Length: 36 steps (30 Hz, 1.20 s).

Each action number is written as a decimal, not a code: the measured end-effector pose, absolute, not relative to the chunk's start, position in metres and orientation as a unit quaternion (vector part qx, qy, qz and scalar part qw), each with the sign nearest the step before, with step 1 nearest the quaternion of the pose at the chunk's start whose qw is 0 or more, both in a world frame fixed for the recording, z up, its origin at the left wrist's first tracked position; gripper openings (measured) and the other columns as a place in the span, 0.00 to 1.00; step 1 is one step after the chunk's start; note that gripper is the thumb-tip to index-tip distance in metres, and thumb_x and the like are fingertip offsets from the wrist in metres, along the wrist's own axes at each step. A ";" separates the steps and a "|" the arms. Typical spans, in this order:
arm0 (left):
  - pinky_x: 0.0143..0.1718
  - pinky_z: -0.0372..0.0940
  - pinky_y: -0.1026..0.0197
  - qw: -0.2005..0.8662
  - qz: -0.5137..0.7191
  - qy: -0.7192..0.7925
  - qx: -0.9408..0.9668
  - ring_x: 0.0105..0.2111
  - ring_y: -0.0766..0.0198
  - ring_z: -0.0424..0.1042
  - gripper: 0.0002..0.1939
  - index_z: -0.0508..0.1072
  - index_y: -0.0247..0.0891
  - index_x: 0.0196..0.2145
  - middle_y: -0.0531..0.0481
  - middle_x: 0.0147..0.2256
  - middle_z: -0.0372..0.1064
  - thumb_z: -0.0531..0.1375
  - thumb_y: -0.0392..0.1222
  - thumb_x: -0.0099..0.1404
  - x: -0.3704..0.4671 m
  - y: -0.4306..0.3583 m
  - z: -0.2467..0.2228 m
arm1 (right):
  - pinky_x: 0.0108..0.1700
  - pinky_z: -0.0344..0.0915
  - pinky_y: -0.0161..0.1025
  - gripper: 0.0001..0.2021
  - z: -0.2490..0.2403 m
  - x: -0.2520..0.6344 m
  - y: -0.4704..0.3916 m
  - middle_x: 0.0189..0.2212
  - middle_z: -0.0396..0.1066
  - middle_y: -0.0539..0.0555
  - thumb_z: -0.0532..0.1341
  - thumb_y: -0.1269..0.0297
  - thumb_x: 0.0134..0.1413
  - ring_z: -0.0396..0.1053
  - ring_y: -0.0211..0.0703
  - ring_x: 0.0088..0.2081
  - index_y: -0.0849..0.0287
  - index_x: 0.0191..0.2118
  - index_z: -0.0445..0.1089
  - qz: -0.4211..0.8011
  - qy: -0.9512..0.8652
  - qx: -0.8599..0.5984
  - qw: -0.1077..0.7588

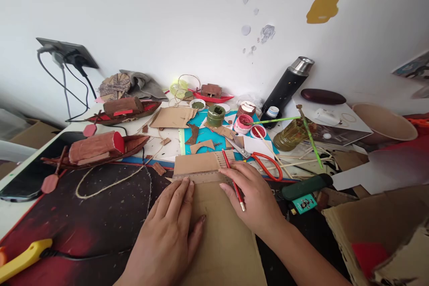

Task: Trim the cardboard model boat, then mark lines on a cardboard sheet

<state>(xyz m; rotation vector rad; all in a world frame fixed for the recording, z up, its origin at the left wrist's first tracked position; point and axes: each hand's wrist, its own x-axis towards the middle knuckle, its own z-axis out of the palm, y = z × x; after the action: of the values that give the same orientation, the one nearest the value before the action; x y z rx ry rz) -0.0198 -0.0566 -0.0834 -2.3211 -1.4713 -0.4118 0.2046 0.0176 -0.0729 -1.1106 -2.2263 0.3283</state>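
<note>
A sheet of brown cardboard [226, 237] lies in front of me, with a see-through ruler [204, 177] across its upper part. My left hand [167, 228] rests flat, its stretched fingertips pressing on the ruler's left part. Between the thumb and fingers of my right hand [256, 190] is a red pencil [237, 190], its white eraser end toward me. The right fingertips are at the ruler's right end, over a strip of bared corrugation. Orange-handled scissors [264, 165] lie open just beyond the right hand.
Two brown model boats [97, 149] with paddles stand at left. Paint jars [216, 116] and cardboard scraps [203, 146] cover a blue sheet at the back. A black flask [284, 87] leans there. A yellow-handled tool [27, 259] with a cord is front left; a cardboard box [362, 214] is right.
</note>
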 end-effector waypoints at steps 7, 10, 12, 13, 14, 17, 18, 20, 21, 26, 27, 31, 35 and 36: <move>0.58 0.72 0.46 0.186 -0.145 -0.523 -0.819 0.59 0.46 0.72 0.30 0.70 0.21 0.62 0.32 0.58 0.76 0.46 0.50 0.79 -0.020 -0.057 -0.082 | 0.54 0.76 0.58 0.11 -0.075 0.205 0.018 0.49 0.78 0.63 0.61 0.68 0.72 0.76 0.60 0.53 0.58 0.56 0.75 0.127 -0.844 -0.415 0.314; 0.57 0.72 0.46 0.190 -0.145 -0.521 -0.819 0.59 0.46 0.73 0.30 0.70 0.21 0.62 0.32 0.58 0.76 0.46 0.50 0.79 -0.020 -0.057 -0.083 | 0.54 0.76 0.58 0.11 -0.076 0.205 0.018 0.49 0.78 0.63 0.62 0.69 0.72 0.76 0.60 0.53 0.58 0.56 0.75 0.131 -0.843 -0.416 0.314; 0.57 0.72 0.46 0.191 -0.145 -0.522 -0.818 0.59 0.46 0.73 0.30 0.70 0.21 0.62 0.32 0.58 0.76 0.46 0.50 0.79 -0.020 -0.057 -0.084 | 0.54 0.76 0.58 0.11 -0.076 0.205 0.018 0.49 0.78 0.62 0.62 0.69 0.72 0.76 0.60 0.53 0.58 0.56 0.75 0.134 -0.844 -0.417 0.311; 0.57 0.72 0.46 0.190 -0.146 -0.523 -0.818 0.59 0.46 0.73 0.30 0.70 0.21 0.62 0.32 0.58 0.75 0.46 0.50 0.79 -0.020 -0.057 -0.084 | 0.54 0.76 0.58 0.11 -0.076 0.205 0.018 0.49 0.78 0.62 0.62 0.69 0.71 0.76 0.60 0.53 0.58 0.56 0.75 0.134 -0.844 -0.417 0.310; 0.58 0.72 0.46 0.189 -0.147 -0.523 -0.818 0.59 0.46 0.72 0.30 0.70 0.22 0.62 0.32 0.58 0.75 0.46 0.50 0.79 -0.020 -0.057 -0.085 | 0.54 0.76 0.58 0.11 -0.076 0.205 0.018 0.49 0.78 0.62 0.63 0.69 0.71 0.76 0.60 0.53 0.58 0.56 0.75 0.133 -0.844 -0.417 0.309; 0.58 0.72 0.45 0.184 -0.150 -0.523 -0.819 0.60 0.45 0.72 0.30 0.70 0.22 0.63 0.32 0.58 0.75 0.47 0.50 0.79 -0.020 -0.057 -0.088 | 0.53 0.76 0.57 0.11 -0.076 0.205 0.018 0.49 0.78 0.63 0.63 0.69 0.71 0.76 0.59 0.51 0.60 0.55 0.76 0.132 -0.845 -0.417 0.309; 0.58 0.72 0.45 0.181 -0.151 -0.523 -0.819 0.60 0.45 0.72 0.30 0.70 0.22 0.63 0.32 0.59 0.75 0.48 0.51 0.79 -0.020 -0.057 -0.089 | 0.52 0.76 0.57 0.11 -0.076 0.205 0.018 0.48 0.78 0.63 0.63 0.69 0.71 0.76 0.59 0.51 0.60 0.55 0.76 0.131 -0.844 -0.417 0.310; 0.58 0.72 0.44 0.174 -0.153 -0.524 -0.819 0.60 0.44 0.72 0.30 0.69 0.22 0.63 0.32 0.59 0.75 0.48 0.50 0.79 -0.021 -0.058 -0.089 | 0.52 0.76 0.57 0.11 -0.076 0.205 0.018 0.48 0.78 0.63 0.63 0.69 0.71 0.76 0.59 0.51 0.59 0.55 0.76 0.129 -0.844 -0.416 0.313; 0.58 0.72 0.44 0.171 -0.155 -0.524 -0.820 0.60 0.44 0.72 0.29 0.69 0.22 0.63 0.32 0.58 0.75 0.49 0.50 0.79 -0.021 -0.058 -0.089 | 0.52 0.76 0.58 0.11 -0.076 0.205 0.018 0.49 0.78 0.63 0.63 0.69 0.71 0.76 0.59 0.51 0.59 0.55 0.76 0.129 -0.843 -0.415 0.316; 0.57 0.72 0.44 0.168 -0.157 -0.522 -0.821 0.59 0.44 0.72 0.29 0.70 0.22 0.63 0.32 0.58 0.75 0.50 0.50 0.78 -0.022 -0.058 -0.089 | 0.53 0.76 0.56 0.11 -0.077 0.206 0.019 0.49 0.79 0.61 0.62 0.68 0.72 0.77 0.59 0.52 0.55 0.55 0.75 0.142 -0.836 -0.416 0.328; 0.57 0.72 0.44 0.169 -0.156 -0.522 -0.821 0.59 0.44 0.72 0.29 0.70 0.22 0.63 0.32 0.58 0.75 0.50 0.50 0.78 -0.022 -0.058 -0.089 | 0.53 0.76 0.57 0.11 -0.077 0.206 0.019 0.49 0.79 0.61 0.62 0.68 0.72 0.77 0.59 0.52 0.56 0.55 0.75 0.143 -0.836 -0.417 0.325; 0.58 0.72 0.44 0.169 -0.155 -0.522 -0.822 0.59 0.44 0.72 0.29 0.70 0.22 0.63 0.32 0.59 0.75 0.49 0.50 0.79 -0.022 -0.058 -0.090 | 0.54 0.76 0.57 0.11 -0.076 0.206 0.019 0.50 0.78 0.62 0.62 0.69 0.72 0.76 0.59 0.53 0.57 0.55 0.75 0.142 -0.840 -0.418 0.316; 0.59 0.71 0.45 0.166 -0.161 -0.525 -0.819 0.60 0.44 0.71 0.29 0.69 0.22 0.64 0.31 0.60 0.74 0.50 0.50 0.79 -0.021 -0.059 -0.090 | 0.54 0.76 0.57 0.11 -0.076 0.206 0.019 0.49 0.78 0.62 0.62 0.69 0.72 0.76 0.59 0.52 0.57 0.55 0.75 0.140 -0.839 -0.418 0.319; 0.59 0.71 0.45 0.164 -0.163 -0.527 -0.818 0.61 0.44 0.71 0.29 0.69 0.22 0.64 0.31 0.61 0.73 0.50 0.50 0.78 -0.021 -0.059 -0.090 | 0.54 0.76 0.57 0.11 -0.076 0.206 0.019 0.49 0.78 0.62 0.62 0.69 0.72 0.76 0.58 0.52 0.56 0.55 0.75 0.141 -0.839 -0.418 0.319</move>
<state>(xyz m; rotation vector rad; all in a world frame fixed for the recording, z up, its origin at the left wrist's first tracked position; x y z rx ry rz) -0.0210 -0.0593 -0.0901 -2.3312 -1.5023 -0.4638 0.2057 0.0189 -0.0756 -1.0989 -2.2062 0.3698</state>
